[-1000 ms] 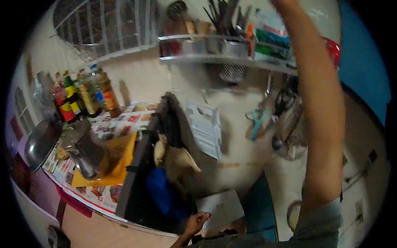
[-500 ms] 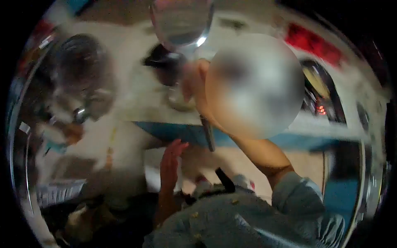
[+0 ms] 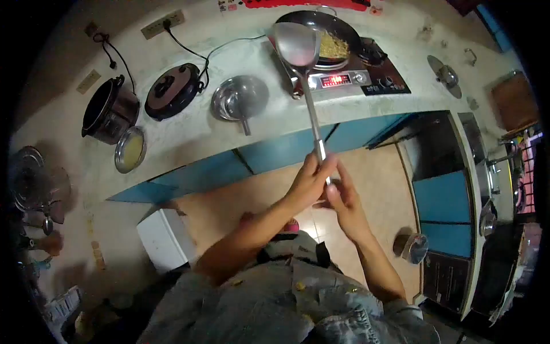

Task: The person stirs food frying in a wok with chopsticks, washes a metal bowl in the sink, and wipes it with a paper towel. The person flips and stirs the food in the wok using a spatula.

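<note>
A metal wok spatula [image 3: 298,46] points away from me, its broad blade overlapping the left side of the black pan in my view. My left hand [image 3: 308,186] is closed around the lower end of its handle. At the handle's butt, my right hand [image 3: 349,209] has its thumb and fingers about the end, partly hidden behind it. The black pan [image 3: 354,37] holds yellowish chopped food [image 3: 333,47]. It stands on an induction cooker [image 3: 385,86] with a lit red display.
On the counter are a metal bowl with a ladle-like handle [image 3: 232,97], a dark pot lid [image 3: 172,92], an open rice cooker pot [image 3: 112,117] and a small bowl of yellow liquid [image 3: 132,150]. Blue cabinets [image 3: 275,152] run below. A white bin [image 3: 166,238] stands on the floor.
The view has swung and sharpened. My right hand, reaching over the counter before, is now drawn back beside my left. My left hand, earlier low with fingers extended, now grips the spatula handle.
</note>
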Available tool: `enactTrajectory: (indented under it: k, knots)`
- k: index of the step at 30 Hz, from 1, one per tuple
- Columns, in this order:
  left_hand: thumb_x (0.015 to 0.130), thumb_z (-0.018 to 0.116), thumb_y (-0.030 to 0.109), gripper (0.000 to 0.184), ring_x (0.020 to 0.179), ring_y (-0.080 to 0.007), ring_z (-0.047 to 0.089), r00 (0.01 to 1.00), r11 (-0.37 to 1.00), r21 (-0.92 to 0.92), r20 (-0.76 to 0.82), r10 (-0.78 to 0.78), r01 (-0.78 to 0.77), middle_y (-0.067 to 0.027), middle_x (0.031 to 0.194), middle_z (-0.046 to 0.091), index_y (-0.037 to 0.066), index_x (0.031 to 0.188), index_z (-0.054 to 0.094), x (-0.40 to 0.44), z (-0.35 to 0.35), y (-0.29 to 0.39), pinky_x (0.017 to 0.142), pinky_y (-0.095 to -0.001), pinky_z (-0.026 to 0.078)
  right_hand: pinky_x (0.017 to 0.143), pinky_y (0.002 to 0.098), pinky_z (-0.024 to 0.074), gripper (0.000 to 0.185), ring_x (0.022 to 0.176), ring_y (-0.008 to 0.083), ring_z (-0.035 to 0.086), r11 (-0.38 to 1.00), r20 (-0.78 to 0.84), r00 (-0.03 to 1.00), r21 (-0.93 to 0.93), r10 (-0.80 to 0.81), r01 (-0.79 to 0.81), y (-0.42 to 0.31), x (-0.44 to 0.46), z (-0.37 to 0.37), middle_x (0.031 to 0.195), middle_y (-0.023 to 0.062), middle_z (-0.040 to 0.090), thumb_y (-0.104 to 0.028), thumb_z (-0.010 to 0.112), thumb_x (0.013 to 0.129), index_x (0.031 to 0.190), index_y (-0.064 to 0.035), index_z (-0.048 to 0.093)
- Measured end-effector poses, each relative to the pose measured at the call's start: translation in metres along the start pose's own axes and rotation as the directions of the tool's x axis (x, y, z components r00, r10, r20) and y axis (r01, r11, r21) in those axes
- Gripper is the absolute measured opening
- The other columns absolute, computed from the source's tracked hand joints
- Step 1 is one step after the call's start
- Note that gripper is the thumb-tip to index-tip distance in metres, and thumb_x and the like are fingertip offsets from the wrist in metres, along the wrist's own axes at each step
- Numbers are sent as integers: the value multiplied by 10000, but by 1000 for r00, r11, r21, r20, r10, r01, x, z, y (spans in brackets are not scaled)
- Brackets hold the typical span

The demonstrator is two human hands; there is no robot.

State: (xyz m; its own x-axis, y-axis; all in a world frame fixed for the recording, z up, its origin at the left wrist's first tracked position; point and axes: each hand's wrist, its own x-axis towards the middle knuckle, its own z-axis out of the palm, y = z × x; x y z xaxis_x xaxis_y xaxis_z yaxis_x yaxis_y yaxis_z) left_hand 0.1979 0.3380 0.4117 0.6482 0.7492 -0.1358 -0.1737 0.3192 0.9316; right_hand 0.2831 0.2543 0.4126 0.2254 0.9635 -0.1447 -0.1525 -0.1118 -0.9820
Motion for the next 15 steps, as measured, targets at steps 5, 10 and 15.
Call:
enactTrajectory:
  k: [5,10,15]
  knots:
    - [881,389,286,268,751,-147,465,980,918,371,186,77,-142,-43,770,481,60,1014,441,14,14,4,741,-289,377,585,210,408,500,651,86,467,924,-84,946,-260,-313,282,14,9,-16,847,49,475,-156,464,839,1263,-14,240]
    - [816,490,309,318,712,-238,535,934,693,627,211,288,-355,-104,750,556,35,977,503,63,15,5,675,-335,416,420,167,265,361,493,35,359,958,-472,846,-247,-249,144,-29,42,-74,612,-33,434,-248,637,733,1003,-60,490]
    - [742,590,304,378,738,-250,538,793,619,778,-308,525,-108,-149,832,554,18,976,509,123,-87,-14,659,-344,426,445,206,314,231,502,68,397,780,-348,819,-599,-456,180,-87,93,-162,576,-22,458,-249,571,788,786,-23,527]
